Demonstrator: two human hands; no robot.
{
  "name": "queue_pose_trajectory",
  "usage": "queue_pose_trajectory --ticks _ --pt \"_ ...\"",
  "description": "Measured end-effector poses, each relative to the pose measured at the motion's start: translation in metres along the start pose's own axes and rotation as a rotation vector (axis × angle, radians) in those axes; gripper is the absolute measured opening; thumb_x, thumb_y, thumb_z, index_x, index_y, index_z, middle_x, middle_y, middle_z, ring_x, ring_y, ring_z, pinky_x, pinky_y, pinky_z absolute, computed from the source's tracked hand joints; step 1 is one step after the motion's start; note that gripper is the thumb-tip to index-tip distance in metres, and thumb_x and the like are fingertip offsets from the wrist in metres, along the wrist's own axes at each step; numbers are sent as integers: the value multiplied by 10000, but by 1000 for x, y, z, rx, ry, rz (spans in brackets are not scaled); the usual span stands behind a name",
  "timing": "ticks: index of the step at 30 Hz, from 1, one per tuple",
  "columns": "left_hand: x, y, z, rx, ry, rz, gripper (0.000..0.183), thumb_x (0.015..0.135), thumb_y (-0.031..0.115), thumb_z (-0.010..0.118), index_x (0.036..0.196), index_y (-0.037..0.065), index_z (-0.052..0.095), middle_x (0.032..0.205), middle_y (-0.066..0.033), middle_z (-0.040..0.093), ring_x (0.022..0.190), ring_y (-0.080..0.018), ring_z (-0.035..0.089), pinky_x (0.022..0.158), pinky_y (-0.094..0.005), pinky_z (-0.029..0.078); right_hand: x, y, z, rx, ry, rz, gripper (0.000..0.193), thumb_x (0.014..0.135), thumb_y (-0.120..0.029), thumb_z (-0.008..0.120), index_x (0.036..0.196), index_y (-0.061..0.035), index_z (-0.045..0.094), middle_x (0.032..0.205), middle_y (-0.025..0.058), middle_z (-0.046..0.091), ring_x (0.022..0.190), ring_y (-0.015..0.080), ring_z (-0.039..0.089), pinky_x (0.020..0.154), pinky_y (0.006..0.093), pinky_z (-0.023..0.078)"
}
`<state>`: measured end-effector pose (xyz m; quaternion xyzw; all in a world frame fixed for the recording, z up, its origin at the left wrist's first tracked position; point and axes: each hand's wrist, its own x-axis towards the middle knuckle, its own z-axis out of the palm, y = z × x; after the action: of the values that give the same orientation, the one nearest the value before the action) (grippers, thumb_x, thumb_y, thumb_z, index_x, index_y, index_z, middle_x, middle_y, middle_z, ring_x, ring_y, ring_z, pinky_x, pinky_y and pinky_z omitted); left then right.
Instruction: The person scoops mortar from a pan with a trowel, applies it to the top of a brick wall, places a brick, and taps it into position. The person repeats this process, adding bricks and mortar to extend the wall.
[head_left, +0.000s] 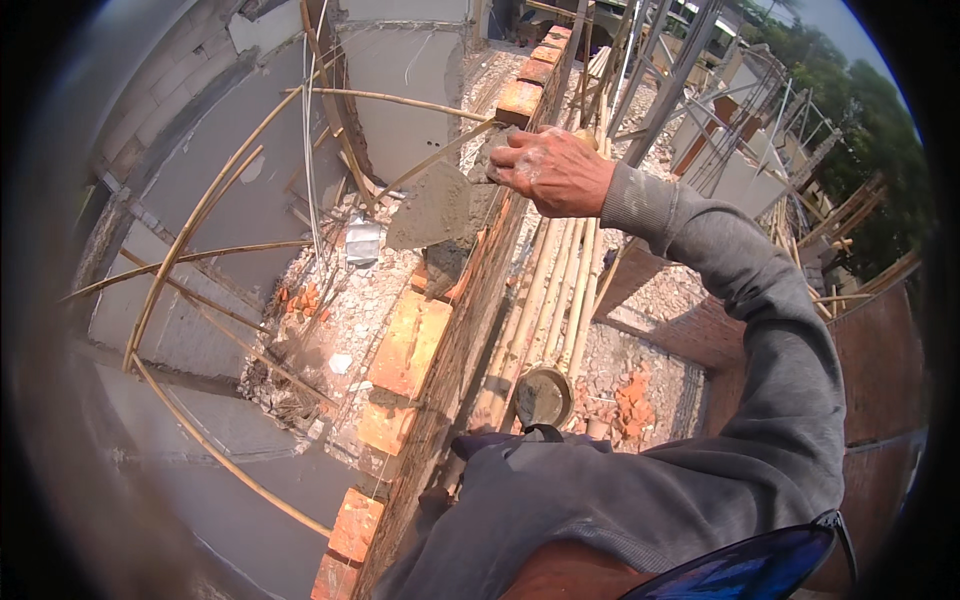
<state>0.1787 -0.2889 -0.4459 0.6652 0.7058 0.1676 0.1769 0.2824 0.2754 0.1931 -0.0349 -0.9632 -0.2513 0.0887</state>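
My right hand (pixel 555 172) reaches out over the top of a narrow brick wall (pixel 440 370), its fingers wrapped round the mortar-caked handle of a trowel. The trowel's blade (pixel 432 205) points left and is coated with grey mortar. Just below the blade, wet mortar (pixel 447 265) lies on the wall top. Beyond my hand, an orange brick (pixel 520 102) heads a row of laid bricks. Closer to me, another orange brick (pixel 411 343) sits on the wall near a thin string. My left hand does not show.
Right of the wall, bamboo poles (pixel 545 290) lie lengthwise, with a bucket of mortar (pixel 544 398) at their near end. Bent bamboo strips (pixel 190 230) cross the space on the left. Rubble (pixel 335 330) covers the ground below, and broken orange bricks (pixel 634 405) lie at the right.
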Motion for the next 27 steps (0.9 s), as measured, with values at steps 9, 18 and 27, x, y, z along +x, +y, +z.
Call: queue_pose_trajectory --ticks 9,18,27 --pt "6 8 -8 -233 -155 -281 178 709 290 781 681 143 684 673 -50 613 653 -224 659 564 -390 504 6 33 55 -262 -332 -86 115 935 -272 626 942 -162 658 992 21 536 925 206 594 747 380 506" --pt "16 2 -27 -296 -236 -401 160 720 279 771 702 140 694 695 -59 627 669 -232 666 580 -392 510 -7 124 131 -400 -269 152 212 953 -236 603 870 -41 599 672 34 567 729 221 651 574 405 496" --pt "33 0 -42 -325 -266 -443 144 732 269 761 724 137 704 717 -67 641 686 -240 673 596 -395 516 -38 140 118 -395 -279 405 125 936 -156 613 997 -91 700 1071 67 618 929 215 641 653 400 533"
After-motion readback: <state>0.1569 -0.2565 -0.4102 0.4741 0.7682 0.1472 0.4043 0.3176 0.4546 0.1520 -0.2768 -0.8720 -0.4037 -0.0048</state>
